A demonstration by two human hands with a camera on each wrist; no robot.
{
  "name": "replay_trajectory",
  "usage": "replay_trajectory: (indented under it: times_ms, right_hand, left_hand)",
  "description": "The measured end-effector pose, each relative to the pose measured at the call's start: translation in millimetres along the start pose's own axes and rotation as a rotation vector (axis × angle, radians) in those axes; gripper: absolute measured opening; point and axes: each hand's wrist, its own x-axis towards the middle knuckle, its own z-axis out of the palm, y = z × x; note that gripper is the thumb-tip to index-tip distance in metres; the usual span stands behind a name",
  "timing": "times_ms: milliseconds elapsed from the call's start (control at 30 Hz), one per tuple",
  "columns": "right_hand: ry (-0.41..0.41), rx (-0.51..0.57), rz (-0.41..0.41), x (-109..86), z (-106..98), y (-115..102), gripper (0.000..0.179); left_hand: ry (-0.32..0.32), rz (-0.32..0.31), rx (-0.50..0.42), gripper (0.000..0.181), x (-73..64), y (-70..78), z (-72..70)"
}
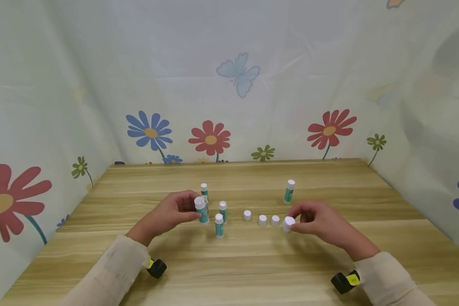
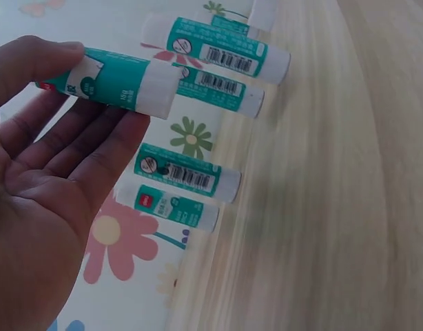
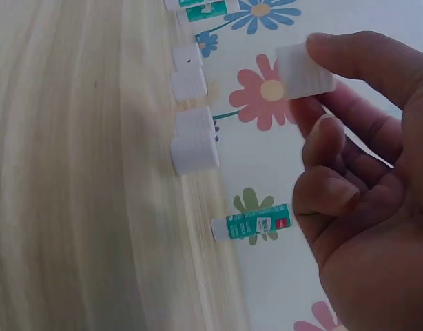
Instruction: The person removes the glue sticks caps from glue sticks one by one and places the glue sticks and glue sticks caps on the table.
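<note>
My left hand [image 1: 177,210] grips a green-and-white glue stick [image 2: 115,79] between thumb and fingers, its white base held off the table in the left wrist view. Beside it several more glue sticks [image 1: 219,226] stand upright. My right hand [image 1: 315,221] pinches a white cap [image 3: 304,71] between thumb and fingertip, raised above the table. Several white caps [image 1: 262,219] stand in a loose row to its left, the nearest partly hidden behind the held cap in the head view. The held glue stick's top is covered by my fingers in the left wrist view.
One glue stick with a white top [image 1: 289,192] stands apart, farther back on the right. The wood-grain table [image 1: 245,267] meets a flower-printed curtain [image 1: 290,102] at its back and sides. Black wrist cameras [image 1: 157,268] hang below both sleeves.
</note>
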Motion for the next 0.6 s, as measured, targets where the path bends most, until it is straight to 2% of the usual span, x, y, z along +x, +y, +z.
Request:
replay_trajectory:
  times_ms: [100, 367, 600]
  right_hand:
    - [-0.049, -0.033, 0.011, 0.6, -2, 4, 0.027]
    - [-0.155, -0.137, -0.033, 1.4, -1, 13, 0.023]
    - [-0.194, -0.17, -0.019, 1.7, 4, 18, 0.021]
  left_hand:
    - [-0.017, -0.019, 0.019, 0.035, 1.6, -2.2, -0.9]
    - [-0.05, -0.082, 0.102, 0.035, 5.4, -11.3, -2.0]
    - [-0.063, -0.102, 0.125, 0.029, 4.2, -21.8, -0.1]
